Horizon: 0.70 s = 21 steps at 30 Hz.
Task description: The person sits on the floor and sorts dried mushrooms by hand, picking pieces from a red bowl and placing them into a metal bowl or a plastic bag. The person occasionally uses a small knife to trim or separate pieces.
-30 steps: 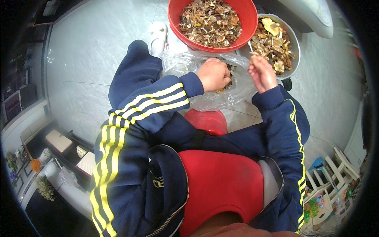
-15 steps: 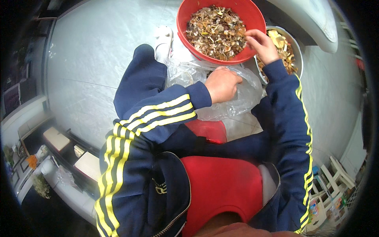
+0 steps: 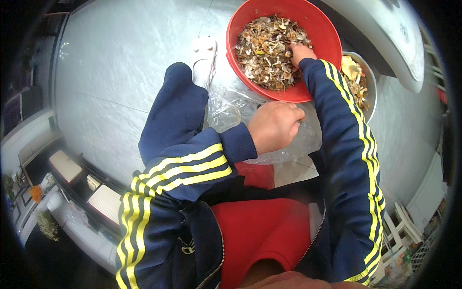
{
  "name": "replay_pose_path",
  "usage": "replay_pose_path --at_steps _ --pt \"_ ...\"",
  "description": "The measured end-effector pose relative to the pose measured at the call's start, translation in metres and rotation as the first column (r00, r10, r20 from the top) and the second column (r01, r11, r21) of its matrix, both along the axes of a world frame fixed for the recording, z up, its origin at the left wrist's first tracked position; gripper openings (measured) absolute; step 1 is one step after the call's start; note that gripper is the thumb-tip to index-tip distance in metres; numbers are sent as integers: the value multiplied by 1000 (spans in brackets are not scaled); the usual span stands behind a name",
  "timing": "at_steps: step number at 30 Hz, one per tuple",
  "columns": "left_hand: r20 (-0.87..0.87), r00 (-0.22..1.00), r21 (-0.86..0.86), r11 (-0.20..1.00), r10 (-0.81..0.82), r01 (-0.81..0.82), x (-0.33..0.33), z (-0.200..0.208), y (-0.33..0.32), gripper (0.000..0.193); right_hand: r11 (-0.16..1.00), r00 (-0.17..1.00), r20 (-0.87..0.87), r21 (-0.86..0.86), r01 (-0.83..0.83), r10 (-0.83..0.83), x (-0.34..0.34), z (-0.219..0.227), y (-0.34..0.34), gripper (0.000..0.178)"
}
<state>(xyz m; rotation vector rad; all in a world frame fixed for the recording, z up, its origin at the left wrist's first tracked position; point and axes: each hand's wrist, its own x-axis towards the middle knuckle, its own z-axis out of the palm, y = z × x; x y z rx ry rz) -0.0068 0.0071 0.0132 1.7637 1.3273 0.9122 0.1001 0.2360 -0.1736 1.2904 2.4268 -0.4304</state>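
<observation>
A red bucket (image 3: 332,29) holds a heap of small brown and whitish mushrooms (image 3: 269,50). My right hand (image 3: 301,53) reaches down into it. Its fingers curl at the surface of the heap, and their tips are partly hidden there. Just outside the near rim, my left hand (image 3: 275,126) is closed, thumb against fingers, with a small dark bit at the fingertips that I cannot make out. A clear plastic bag (image 3: 224,108) lies spread beneath and behind the left hand.
A pale bucket (image 3: 370,89) with mushrooms and larger yellowish pieces stands right of the red one. A white curved piece of furniture (image 3: 385,38) rises at upper right. Near my left knee is a white shoe (image 3: 204,55). Something red (image 3: 257,174) lies between my legs.
My right hand has moved from above the red bucket's right rim down onto the mushrooms. My left hand stays closed and has turned slightly. The view has shifted a little.
</observation>
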Motion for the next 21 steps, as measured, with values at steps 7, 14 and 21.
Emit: replay_pose_path --at_steps 7,14,21 --pt "35 999 -33 999 -9 10 2 -2 -5 15 987 984 -108 -89 135 -144 -1 -2 -2 35" --pt "-19 999 -46 998 -36 35 6 -3 -4 16 973 955 -198 -110 203 -222 12 -2 4 18" --pt "-102 994 -94 995 -29 19 3 3 3 16 929 820 -463 -303 212 -338 34 15 13 20"
